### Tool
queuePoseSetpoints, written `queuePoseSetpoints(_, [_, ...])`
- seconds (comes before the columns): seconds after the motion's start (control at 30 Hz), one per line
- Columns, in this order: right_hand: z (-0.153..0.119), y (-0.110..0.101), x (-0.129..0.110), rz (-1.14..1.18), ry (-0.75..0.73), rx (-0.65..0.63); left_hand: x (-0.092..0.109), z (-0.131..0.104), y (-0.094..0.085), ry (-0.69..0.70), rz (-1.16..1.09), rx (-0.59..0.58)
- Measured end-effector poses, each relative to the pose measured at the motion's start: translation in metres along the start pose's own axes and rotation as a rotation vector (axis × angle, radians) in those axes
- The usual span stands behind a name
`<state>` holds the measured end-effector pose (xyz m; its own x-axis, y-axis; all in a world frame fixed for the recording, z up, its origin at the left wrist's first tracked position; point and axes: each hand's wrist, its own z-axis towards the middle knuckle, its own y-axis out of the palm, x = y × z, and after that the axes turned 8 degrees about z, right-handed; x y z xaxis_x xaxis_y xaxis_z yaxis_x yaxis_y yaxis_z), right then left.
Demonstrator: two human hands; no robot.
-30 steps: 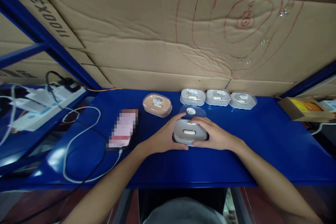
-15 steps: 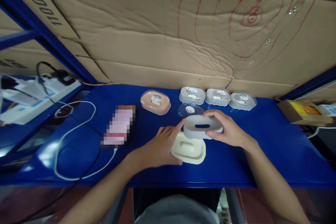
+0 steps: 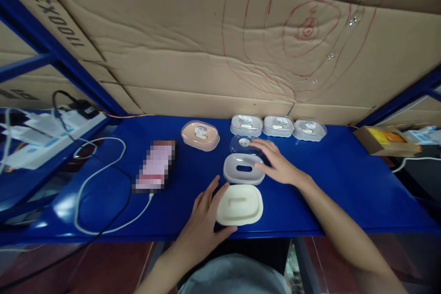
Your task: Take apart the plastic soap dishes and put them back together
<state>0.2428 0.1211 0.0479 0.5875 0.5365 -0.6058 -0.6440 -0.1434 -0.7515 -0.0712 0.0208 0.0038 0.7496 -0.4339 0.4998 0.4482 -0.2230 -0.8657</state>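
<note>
Cream tray (image 3: 239, 206): rounded oblong, matt, moulded, shallow recess in the middle; lies on the smooth blue tabletop (image 3: 303, 211), near the front edge. Left hand (image 3: 203, 225) at its left end, thumb and fingers in a wide C; cannot tell whether they press on it. Grey shell (image 3: 232, 170) just beyond, smooth, rounded walls, dark slot through its floor. Right hand (image 3: 280, 167) loosely open at the shell's right side, thumb by the rim, fingers over the clear lid (image 3: 236, 144); firm hold not evident. Lid thin, glossy, transparent, round label. Behind: row of three grey cases (image 3: 246, 125), clear-covered; peach case (image 3: 191, 135) to the left. Backdrop of creased brown cardboard (image 3: 155, 23), red looping lines
</note>
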Motion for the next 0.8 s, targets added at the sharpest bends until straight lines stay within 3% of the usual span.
queuePoseSetpoints(0.1, [0.002,-0.009,0.027,-0.117,0.069,0.145,0.007,0.01,0.001,0.02,-0.015,-0.023])
queuePoseSetpoints(0.33, [0.005,-0.027,0.084,-0.454,0.231,0.213,0.015,0.014,0.004,0.086,0.016,-0.049])
queuePoseSetpoints(0.5, [-0.003,-0.045,0.088,-0.474,0.235,0.188,0.018,0.009,0.009,0.09,0.034,-0.008])
queuePoseSetpoints(0.67, [-0.007,-0.059,0.096,-0.434,0.335,0.155,0.029,0.008,0.013,0.09,0.043,0.002])
queuePoseSetpoints(0.73, [-0.005,-0.063,0.092,-0.417,0.351,0.219,0.032,0.008,0.013,0.093,0.004,-0.015])
queuePoseSetpoints(0.8, [-0.001,-0.062,0.073,-0.378,0.331,0.381,0.032,0.008,0.01,0.072,-0.112,-0.004])
